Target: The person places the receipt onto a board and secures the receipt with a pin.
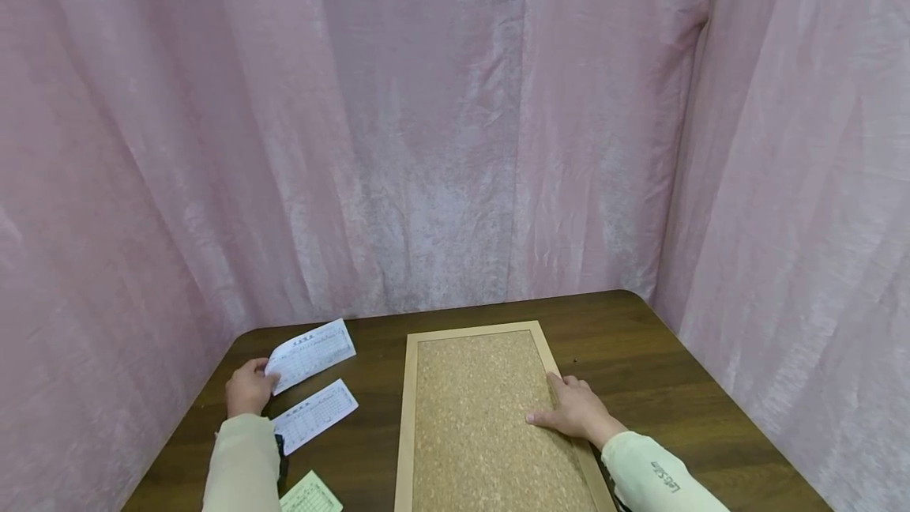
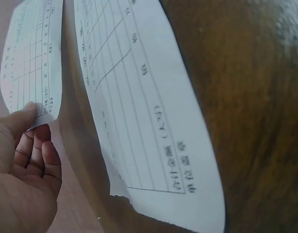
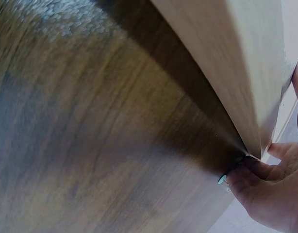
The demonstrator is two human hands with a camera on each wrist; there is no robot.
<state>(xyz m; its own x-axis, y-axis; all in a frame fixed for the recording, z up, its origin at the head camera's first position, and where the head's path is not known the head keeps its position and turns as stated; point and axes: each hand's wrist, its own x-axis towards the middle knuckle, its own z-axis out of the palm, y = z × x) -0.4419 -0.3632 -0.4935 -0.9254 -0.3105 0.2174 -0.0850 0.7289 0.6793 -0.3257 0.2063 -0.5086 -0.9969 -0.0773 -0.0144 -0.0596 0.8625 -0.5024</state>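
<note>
white slip (image 1: 311, 356) in left fingers (image 2: 23, 119), pinched by one end: could crease. pin (image 3: 222, 179) in curled right fingers (image 3: 244, 180): could prick.

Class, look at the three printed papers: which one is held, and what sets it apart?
The farther white paper: the left hand pinches it by one end. The nearer white paper and the green paper lie unheld on the table.

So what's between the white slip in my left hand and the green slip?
In the head view, another white slip lies between them on the table.
</note>
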